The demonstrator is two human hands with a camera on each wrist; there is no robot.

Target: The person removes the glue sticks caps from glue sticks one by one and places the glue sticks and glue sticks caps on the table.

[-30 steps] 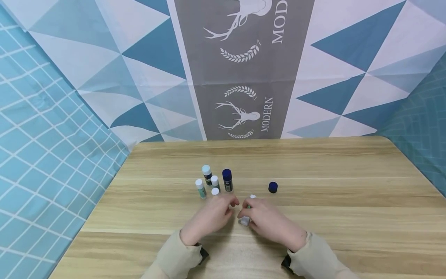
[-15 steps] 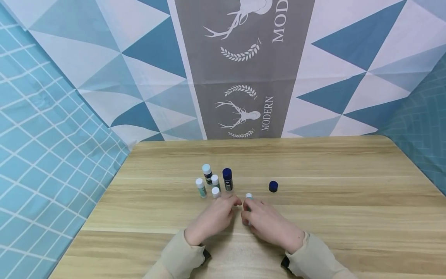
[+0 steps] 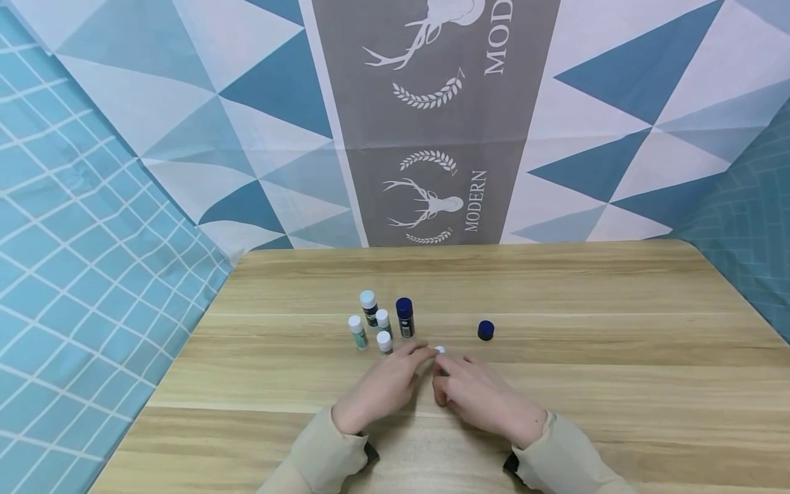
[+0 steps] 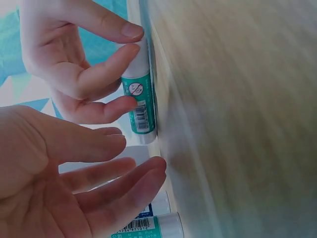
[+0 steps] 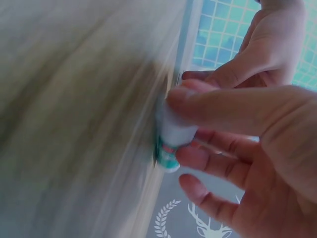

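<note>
The wood-grain counter [image 3: 605, 302] bears everything, and its flat top probably steadies what the fingers work on. Both hands meet low over it, palms turned inward: the right hand [image 3: 472, 394] pinches the white cap of a green glue stick between thumb and fingers, while the left hand [image 3: 395, 377] has its fingers loosely extended beside the stick's far end, though I cannot tell whether they touch it. Left of centre stand a blue-capped stick [image 3: 405, 318] and a dark-bodied stick [image 3: 369, 309], with three slimmer white-capped sticks [image 3: 358, 333], perhaps grouped to leave working room. That green glue stick [image 4: 142, 116] lies along the counter between the hands. Smallest, a dark blue cap [image 3: 485, 331], apparently loose, sits well apart to the right.
</note>
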